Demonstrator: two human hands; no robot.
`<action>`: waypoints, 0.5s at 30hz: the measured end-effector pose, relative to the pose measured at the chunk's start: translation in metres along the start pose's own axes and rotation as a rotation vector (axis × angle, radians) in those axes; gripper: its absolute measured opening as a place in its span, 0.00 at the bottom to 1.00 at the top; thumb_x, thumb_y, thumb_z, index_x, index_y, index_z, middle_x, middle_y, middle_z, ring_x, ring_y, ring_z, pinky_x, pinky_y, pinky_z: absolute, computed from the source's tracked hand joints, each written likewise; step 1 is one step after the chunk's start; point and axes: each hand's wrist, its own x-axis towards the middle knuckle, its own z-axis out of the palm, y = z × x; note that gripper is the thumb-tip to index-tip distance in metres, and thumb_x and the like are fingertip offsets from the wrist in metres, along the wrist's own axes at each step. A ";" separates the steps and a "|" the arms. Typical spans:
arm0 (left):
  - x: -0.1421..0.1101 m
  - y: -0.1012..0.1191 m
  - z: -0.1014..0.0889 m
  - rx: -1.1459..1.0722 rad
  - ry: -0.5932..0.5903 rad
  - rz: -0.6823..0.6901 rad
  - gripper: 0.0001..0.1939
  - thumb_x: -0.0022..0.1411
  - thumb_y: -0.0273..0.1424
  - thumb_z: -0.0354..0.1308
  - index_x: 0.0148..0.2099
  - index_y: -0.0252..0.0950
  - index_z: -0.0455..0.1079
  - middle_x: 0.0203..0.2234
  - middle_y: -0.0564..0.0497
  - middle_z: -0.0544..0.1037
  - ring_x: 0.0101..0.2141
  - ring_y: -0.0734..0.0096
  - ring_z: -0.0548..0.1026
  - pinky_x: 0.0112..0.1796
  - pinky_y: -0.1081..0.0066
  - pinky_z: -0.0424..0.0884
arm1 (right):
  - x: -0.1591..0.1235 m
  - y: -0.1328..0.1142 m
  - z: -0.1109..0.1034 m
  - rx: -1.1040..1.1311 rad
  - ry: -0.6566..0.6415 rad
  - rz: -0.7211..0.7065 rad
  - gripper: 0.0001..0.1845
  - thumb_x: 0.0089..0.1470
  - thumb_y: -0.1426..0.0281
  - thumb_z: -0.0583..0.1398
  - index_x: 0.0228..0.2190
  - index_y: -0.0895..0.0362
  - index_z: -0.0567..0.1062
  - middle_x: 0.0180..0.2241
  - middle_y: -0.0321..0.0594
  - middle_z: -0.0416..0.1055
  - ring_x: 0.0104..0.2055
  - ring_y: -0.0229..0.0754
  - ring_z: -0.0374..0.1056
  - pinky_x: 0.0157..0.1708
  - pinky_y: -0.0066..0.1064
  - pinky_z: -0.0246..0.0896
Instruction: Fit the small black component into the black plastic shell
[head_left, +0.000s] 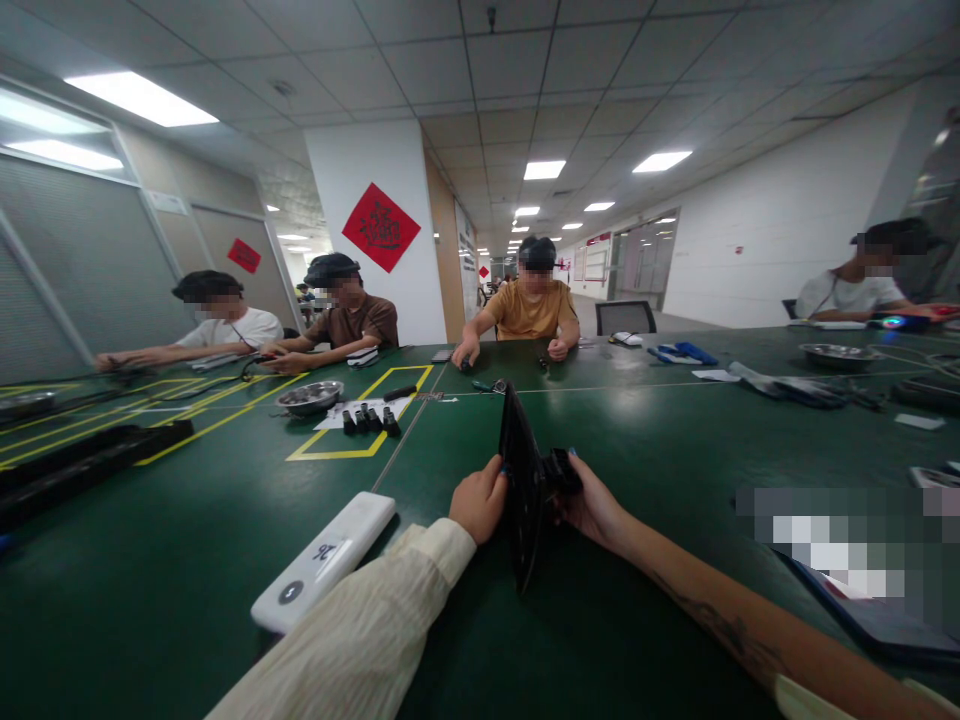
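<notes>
A thin, flat black panel [523,500] stands nearly edge-on above the green table in front of me. My left hand [478,503] grips its left side, thumb against the face and fingers closed. Behind the panel, on its right, is a chunky black block [562,472]; I cannot tell whether the two are joined. Closed around that block is my right hand [594,508], its thumb on top and its lower fingers partly hidden. Left of my left forearm lies a white power bank [324,565] marked 26.
Several black cylindrical parts [369,420] stand on paper inside yellow tape, beside a metal bowl [307,398]. A long black tray [82,465] lies at left. Across the table sits a person [531,310] in a headset; a blurred dark-edged object [862,590] is at right.
</notes>
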 end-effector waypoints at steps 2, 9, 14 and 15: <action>0.001 0.000 0.000 0.003 0.003 0.007 0.20 0.64 0.33 0.36 0.53 0.35 0.59 0.40 0.45 0.75 0.42 0.64 0.72 0.40 0.69 0.64 | 0.001 0.001 -0.001 -0.001 0.013 -0.001 0.26 0.57 0.55 0.42 0.25 0.59 0.69 0.15 0.36 0.63 0.17 0.36 0.60 0.18 0.27 0.55; 0.002 0.000 -0.001 -0.032 0.020 0.095 0.17 0.65 0.34 0.35 0.41 0.36 0.64 0.30 0.48 0.75 0.35 0.67 0.74 0.34 0.73 0.62 | 0.005 0.003 -0.003 -0.008 0.034 -0.010 0.25 0.57 0.55 0.43 0.25 0.59 0.68 0.16 0.36 0.64 0.17 0.36 0.60 0.17 0.28 0.55; 0.002 -0.001 0.000 -0.046 0.036 0.128 0.18 0.66 0.35 0.34 0.33 0.37 0.62 0.25 0.50 0.73 0.30 0.69 0.73 0.30 0.74 0.60 | 0.004 0.002 -0.003 -0.013 0.037 -0.021 0.24 0.57 0.56 0.43 0.25 0.59 0.68 0.16 0.35 0.63 0.17 0.35 0.60 0.17 0.27 0.55; 0.002 -0.001 0.000 -0.045 0.037 0.129 0.18 0.66 0.35 0.33 0.33 0.37 0.62 0.25 0.50 0.73 0.30 0.69 0.73 0.30 0.74 0.59 | 0.004 0.002 -0.002 -0.012 0.036 -0.022 0.24 0.57 0.56 0.43 0.25 0.59 0.68 0.16 0.35 0.64 0.17 0.35 0.60 0.17 0.27 0.55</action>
